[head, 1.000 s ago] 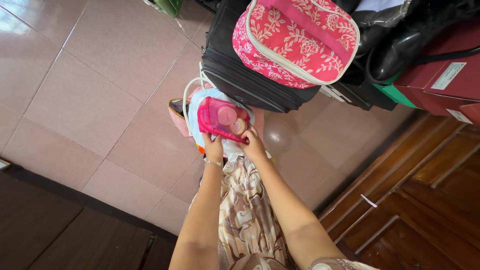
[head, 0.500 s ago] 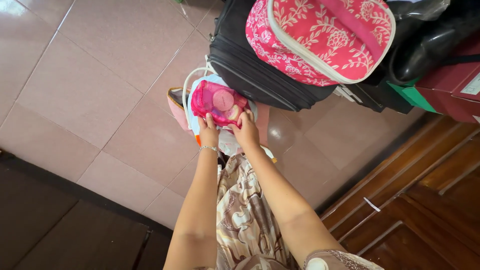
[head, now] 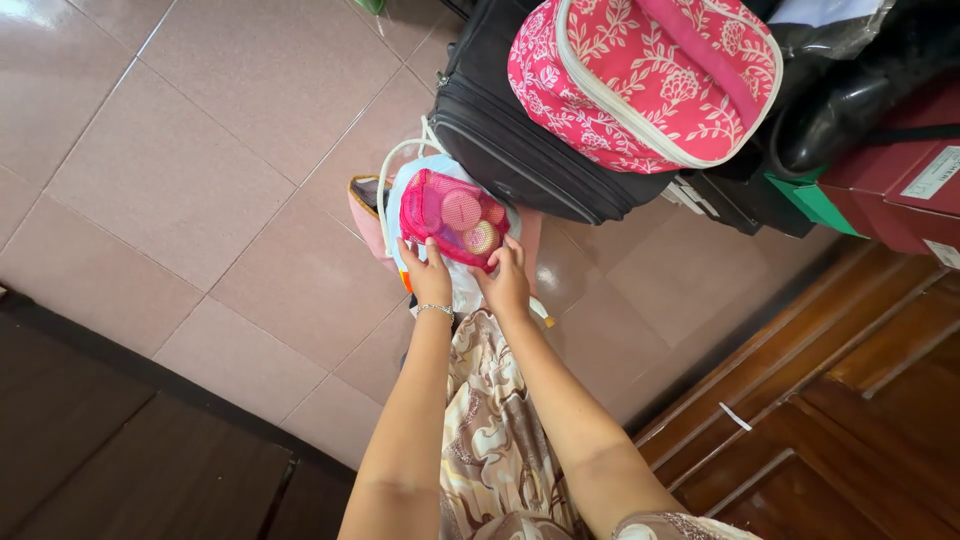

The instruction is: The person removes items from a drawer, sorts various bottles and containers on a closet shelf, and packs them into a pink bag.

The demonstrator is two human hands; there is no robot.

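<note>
Both hands hold a small pink mesh pouch (head: 450,215) with round pink items showing through it. My left hand (head: 429,275) grips its near left edge, and my right hand (head: 506,280) grips its near right edge. The pouch sits over the mouth of a pink tote bag (head: 365,212) with white handles that stands on the tiled floor, with a pale blue plastic bag (head: 410,175) inside it. A bracelet circles my left wrist.
A black suitcase (head: 520,150) lies just beyond the tote, with a pink floral bag (head: 640,80) on top. Dark red boxes (head: 900,170) and black bags are stacked at the right. Wooden panelling (head: 820,400) runs along the lower right, a dark mat (head: 110,450) at lower left.
The pouch has stayed in both hands above the tote, dipping towards the bag and shifting slightly; my fingers have shifted along its near edge. The view moved a little.
</note>
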